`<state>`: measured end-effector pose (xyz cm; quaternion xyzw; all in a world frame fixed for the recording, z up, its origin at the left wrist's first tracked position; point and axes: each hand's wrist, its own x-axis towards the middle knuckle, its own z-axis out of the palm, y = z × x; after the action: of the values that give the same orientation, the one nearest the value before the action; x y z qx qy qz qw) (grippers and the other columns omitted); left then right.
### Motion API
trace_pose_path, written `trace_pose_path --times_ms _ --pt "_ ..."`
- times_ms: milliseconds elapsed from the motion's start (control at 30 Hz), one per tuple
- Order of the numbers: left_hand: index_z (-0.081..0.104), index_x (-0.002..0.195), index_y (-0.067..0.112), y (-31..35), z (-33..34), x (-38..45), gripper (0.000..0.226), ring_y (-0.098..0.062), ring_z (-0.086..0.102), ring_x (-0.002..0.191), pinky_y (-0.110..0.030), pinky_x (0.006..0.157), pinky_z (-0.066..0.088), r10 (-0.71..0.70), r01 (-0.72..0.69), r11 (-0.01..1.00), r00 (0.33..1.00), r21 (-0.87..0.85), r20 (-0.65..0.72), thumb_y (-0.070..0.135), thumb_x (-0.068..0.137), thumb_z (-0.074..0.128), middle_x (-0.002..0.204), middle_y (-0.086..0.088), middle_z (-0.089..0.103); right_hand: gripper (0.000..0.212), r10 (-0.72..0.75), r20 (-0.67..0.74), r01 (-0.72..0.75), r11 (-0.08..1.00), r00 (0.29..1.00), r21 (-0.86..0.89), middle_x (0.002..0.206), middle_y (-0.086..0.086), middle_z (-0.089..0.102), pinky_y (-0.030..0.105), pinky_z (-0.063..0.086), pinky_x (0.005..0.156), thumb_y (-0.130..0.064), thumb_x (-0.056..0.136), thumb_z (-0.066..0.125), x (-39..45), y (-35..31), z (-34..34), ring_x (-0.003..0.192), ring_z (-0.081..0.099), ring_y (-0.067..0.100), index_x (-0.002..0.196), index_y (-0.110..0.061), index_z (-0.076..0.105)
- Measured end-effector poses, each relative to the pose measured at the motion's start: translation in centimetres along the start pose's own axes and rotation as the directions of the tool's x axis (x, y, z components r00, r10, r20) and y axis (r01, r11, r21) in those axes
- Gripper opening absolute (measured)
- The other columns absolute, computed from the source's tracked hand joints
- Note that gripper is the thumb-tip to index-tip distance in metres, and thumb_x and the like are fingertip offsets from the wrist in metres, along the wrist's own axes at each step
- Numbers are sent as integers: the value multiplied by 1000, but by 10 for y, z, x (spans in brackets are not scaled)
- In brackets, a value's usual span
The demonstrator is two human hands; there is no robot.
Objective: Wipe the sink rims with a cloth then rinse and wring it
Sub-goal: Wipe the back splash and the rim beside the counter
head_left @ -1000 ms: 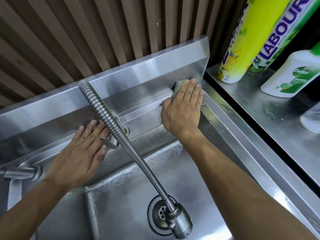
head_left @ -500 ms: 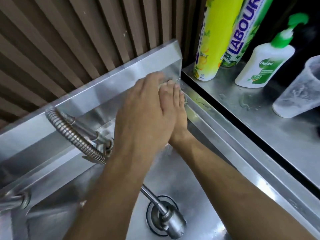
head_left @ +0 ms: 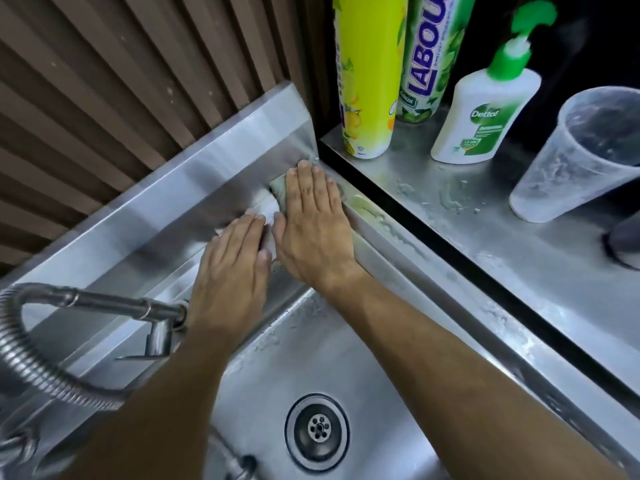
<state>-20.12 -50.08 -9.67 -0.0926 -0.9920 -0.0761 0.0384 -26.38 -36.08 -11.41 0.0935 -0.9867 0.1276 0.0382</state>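
Observation:
A pale green cloth [head_left: 278,192] lies in the back right corner of the steel sink's rim [head_left: 388,237], mostly hidden under my right hand [head_left: 313,223]. That hand presses flat on the cloth with straight fingers. My left hand [head_left: 232,268] rests flat on the back rim just to the left, fingers straight, its thumb close to my right hand. The sink basin with its drain [head_left: 317,432] lies below both forearms.
A flexible metal faucet hose [head_left: 41,362] curves at the left with its tap base [head_left: 161,327]. On the wet steel counter [head_left: 485,244] to the right stand a yellow spray can [head_left: 367,74], a green Labour can [head_left: 427,60], a Dettol pump bottle [head_left: 485,112] and a plastic cup [head_left: 578,157].
My left hand left the rim by the tap, crossed over my right hand, and now lies flat beside it. The view has swung right. My right hand stays on the cloth in the corner.

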Motion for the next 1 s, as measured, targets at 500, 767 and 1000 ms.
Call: trace_pose_path --times_ms 500,767,1000 --pt "12 164 19 -17 19 -15 64 -11 2 158 -35 129 -1 -56 55 998 998 20 34 34 103 6 172 4 7 71 166 51 -164 985 985 -53 170 24 -12 49 -2 130 -39 109 16 -1 -37 6 159 -9 39 160 4 -7" --pt "11 164 18 -14 20 -15 62 -11 1 158 -33 128 -4 -61 61 998 998 27 8 36 105 8 172 3 7 70 211 -2 -209 966 977 -151 169 29 4 50 6 130 -35 107 18 15 -25 2 158 7 43 160 8 3" --pt "10 164 19 -16 24 -15 60 -13 2 158 -33 127 -5 -55 55 998 998 29 -10 35 107 12 172 3 8 64 260 -178 -280 955 949 -96 165 26 27 49 18 128 -34 107 30 -37 4 -2 153 26 42 159 2 26"
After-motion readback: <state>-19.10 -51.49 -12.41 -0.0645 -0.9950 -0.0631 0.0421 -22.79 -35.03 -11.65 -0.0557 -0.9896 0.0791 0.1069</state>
